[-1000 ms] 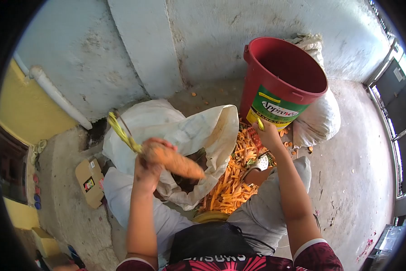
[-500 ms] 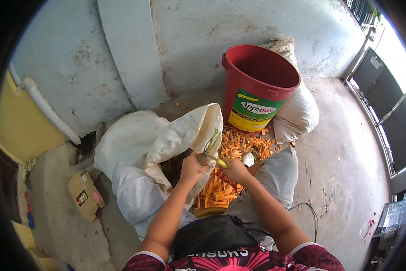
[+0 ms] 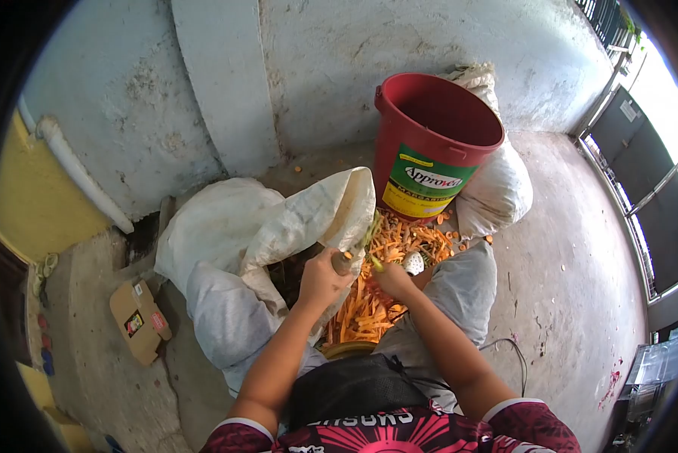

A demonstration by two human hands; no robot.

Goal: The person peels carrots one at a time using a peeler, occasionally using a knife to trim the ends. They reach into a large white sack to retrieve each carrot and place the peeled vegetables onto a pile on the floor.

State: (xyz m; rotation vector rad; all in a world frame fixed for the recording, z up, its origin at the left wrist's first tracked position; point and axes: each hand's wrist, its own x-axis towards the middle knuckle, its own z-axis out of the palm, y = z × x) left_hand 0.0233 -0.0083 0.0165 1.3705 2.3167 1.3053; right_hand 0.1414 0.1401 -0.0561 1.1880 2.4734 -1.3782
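Note:
My left hand (image 3: 324, 278) is closed around a brownish, unpeeled carrot (image 3: 342, 263) whose cut orange end shows. Just right of it, my right hand (image 3: 393, 281) grips a knife by its yellow-green handle (image 3: 377, 263); its blade is too blurred to make out. Both hands hover between my knees, beside the open mouth of a white woven sack (image 3: 309, 219). Beneath them lie orange carrot strips and peelings (image 3: 365, 313), with a yellowish rim (image 3: 350, 350) visible near my lap.
A tall red bucket (image 3: 438, 113) stands beyond the heap, before a filled white sack (image 3: 497, 185). My white-dotted shoe (image 3: 413, 263) is among the peelings. A flattened cardboard box (image 3: 139, 321) lies at left, and a thin black cable (image 3: 516, 347) curves at right.
The knife has come away from the carrot, and the gap between my hands has widened. The carrot's cut orange end now faces up into view.

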